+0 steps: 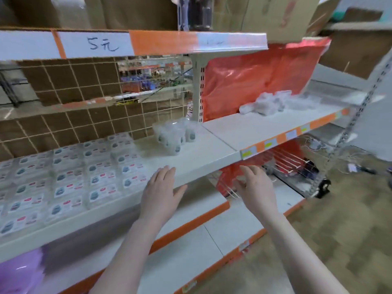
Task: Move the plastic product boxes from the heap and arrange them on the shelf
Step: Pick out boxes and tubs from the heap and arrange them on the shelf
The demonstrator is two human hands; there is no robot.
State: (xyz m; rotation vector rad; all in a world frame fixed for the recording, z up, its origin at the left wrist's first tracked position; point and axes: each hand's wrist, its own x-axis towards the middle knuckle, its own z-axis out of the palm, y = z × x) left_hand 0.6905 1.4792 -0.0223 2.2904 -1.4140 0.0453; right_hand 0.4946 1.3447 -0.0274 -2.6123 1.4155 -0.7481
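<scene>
While both hands reach out in front of the shelf (212, 158), neither one holds anything. The left hand (162, 190) is released, with its fingers straight and spread over the front edge of the shelf; it looks like the fingertips touch the edge, but the blur makes it hard to be sure. The right hand (253, 187) is also released, with fingers loosely bent, in the air just below the shelf edge.

On the left part of the shelf, flat boxes (70, 179) lie in neat rows, side by side, with little labels facing up. Near the back of the shelf, by the grey post (197, 90), a small bunch of clear boxes (174, 135) stands upright, close together. Further right, on the next shelf board, lies the heap (269, 102) of clear boxes, well apart from both hands. A red bag (254, 81) stands behind the heap.

A tag with "5元" (104, 45) sits on the strip of the shelf above. A purple thing (19, 272) shows at the bottom left, below the shelf.
</scene>
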